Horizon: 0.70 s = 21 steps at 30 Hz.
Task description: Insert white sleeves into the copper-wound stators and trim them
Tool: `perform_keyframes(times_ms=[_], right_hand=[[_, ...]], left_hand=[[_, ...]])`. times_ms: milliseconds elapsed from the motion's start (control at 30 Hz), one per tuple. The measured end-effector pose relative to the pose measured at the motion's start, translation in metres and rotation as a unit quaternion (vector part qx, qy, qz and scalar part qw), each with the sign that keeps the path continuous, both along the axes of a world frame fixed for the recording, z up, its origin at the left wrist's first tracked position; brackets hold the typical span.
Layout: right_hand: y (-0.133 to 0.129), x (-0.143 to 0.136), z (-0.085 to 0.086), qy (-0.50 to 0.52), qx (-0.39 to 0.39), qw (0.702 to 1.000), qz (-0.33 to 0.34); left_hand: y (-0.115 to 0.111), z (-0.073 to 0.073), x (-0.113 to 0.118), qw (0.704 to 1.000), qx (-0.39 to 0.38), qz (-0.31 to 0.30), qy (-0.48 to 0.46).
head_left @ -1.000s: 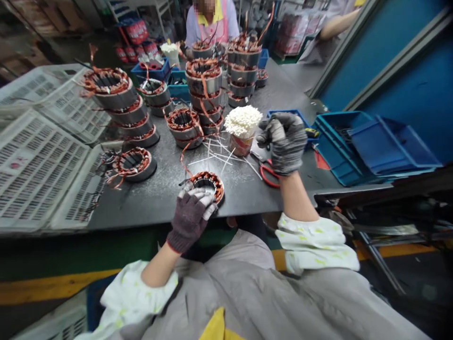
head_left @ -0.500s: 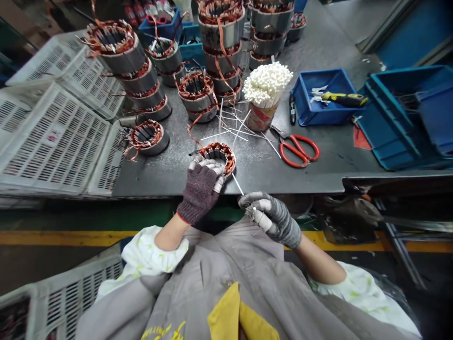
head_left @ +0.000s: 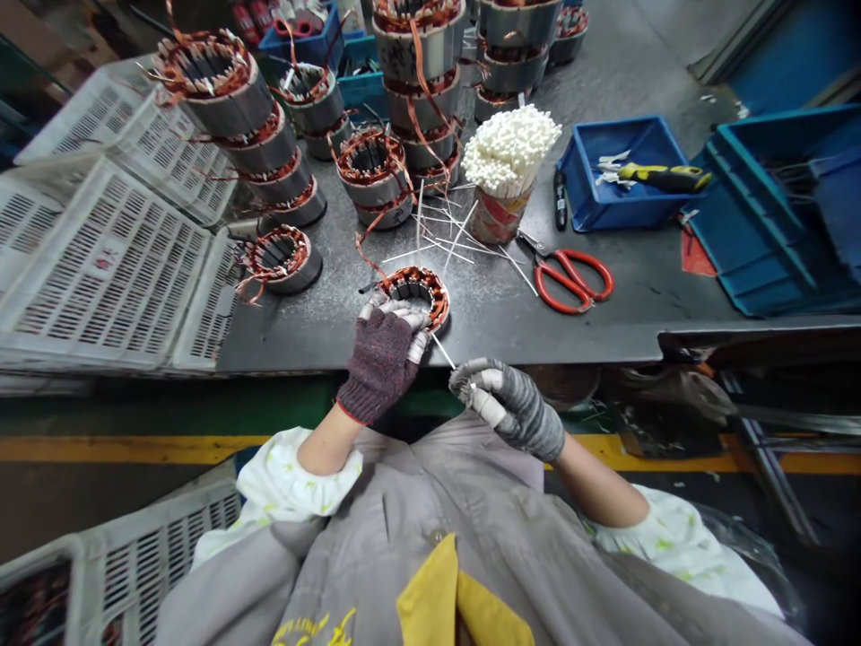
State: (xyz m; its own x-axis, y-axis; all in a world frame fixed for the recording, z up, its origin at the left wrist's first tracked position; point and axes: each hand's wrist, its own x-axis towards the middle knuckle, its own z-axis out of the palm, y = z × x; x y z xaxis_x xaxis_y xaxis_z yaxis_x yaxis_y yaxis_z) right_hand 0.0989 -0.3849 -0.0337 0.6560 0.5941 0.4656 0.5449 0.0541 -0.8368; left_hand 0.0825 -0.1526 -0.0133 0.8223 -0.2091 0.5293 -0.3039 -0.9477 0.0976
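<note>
A motor stator with orange-brown copper windings stands near the table's front edge. My left hand, in a dark purple glove with white-wrapped fingertips, grips its near left side, the fingers reaching over the rim. The stator's near wall is partly hidden by that hand. From its near right side a white cable tie slants toward me. My right hand, in a grey glove with white-wrapped fingers, is closed on the tie's lower end, just off the table edge. Copper leads run from the stator's back left.
Stacked stators stand at the left and back. Loose white ties lie behind the work, beside a can packed with ties. Red-handled scissors, a black marker and blue bins are right. White crates flank the table's left.
My right hand has moved slightly left and up, and less of the cable tie shows between it and the stator. The left hand keeps its grip. The view has shifted a little.
</note>
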Motion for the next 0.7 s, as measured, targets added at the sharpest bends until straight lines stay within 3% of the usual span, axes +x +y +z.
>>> perform_keyframes(times_ms=[167,333,433,533,633,700], right_hand=[[0.017,0.012,-0.006,0.005,-0.007,1.000,-0.001],[0.049,0.033,-0.017,0.011,0.052,0.997,-0.051],[0.057,0.037,-0.015,0.110,0.069,0.988,-0.080],[0.056,0.037,-0.004,0.266,0.067,0.956,-0.103],[0.056,0.037,0.008,0.345,0.077,0.929,-0.108],[0.057,0.037,0.012,0.335,0.071,0.933,-0.109]], left_hand=[[-0.003,0.000,-0.001,1.000,-0.004,0.011,0.007],[-0.011,-0.002,-0.001,0.995,-0.048,0.080,0.023],[-0.015,-0.002,0.002,0.986,-0.120,0.112,-0.009],[-0.016,-0.001,0.005,0.981,-0.171,0.086,-0.024],[-0.015,-0.001,0.006,0.986,-0.153,0.050,-0.045],[-0.015,-0.001,0.006,0.990,-0.123,0.040,-0.058]])
